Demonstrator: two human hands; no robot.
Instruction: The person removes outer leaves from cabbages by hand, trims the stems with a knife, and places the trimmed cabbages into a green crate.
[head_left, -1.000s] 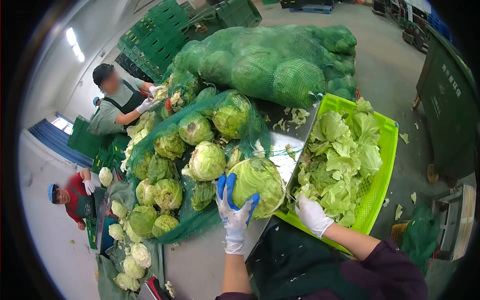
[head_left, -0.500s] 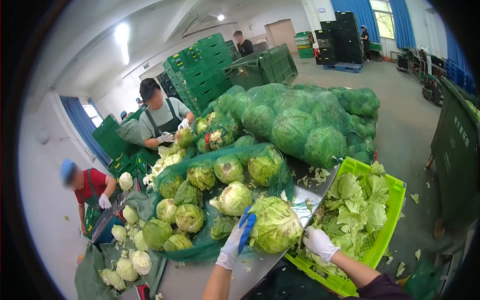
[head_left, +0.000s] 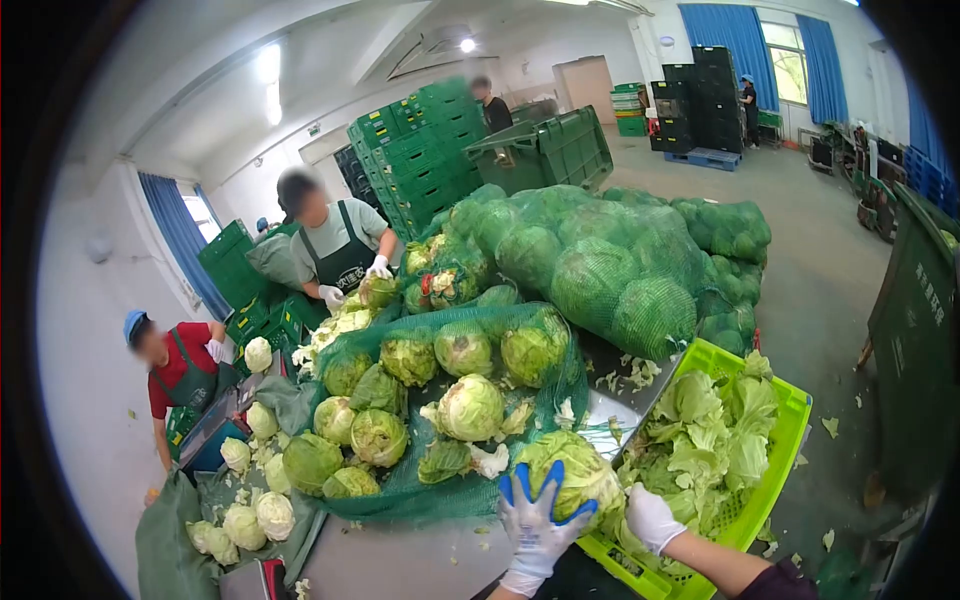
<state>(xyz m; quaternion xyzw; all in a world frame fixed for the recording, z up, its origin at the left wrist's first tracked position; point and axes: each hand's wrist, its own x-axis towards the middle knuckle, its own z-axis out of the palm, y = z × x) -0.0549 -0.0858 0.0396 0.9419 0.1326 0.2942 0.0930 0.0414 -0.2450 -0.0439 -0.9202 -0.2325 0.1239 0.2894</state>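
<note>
My left hand (head_left: 540,520), in a white glove with blue fingertips, grips a green cabbage (head_left: 568,470) from its near left side, the fingers spread around it. The cabbage is over the table's right end, beside the crate. My right hand (head_left: 652,518), in a white glove, is at the cabbage's right side with its fingers curled closed. What it holds, if anything, is hidden. A lime-green crate (head_left: 790,430) stands below and right of this hand, holding loose cabbage leaves (head_left: 715,430).
Left of my hands, an opened green net bag (head_left: 430,505) holds several cabbages (head_left: 470,407). Full net sacks (head_left: 600,270) are piled behind. Trimmed cabbages (head_left: 243,527) lie at lower left. Two co-workers (head_left: 335,240) stand across on the left. A dark green bin (head_left: 910,330) stands right.
My left hand has moved from the cabbage's far left side to its near side, fingers spread wider. The cabbage has turned and sits slightly lower. My right hand stays close by it.
</note>
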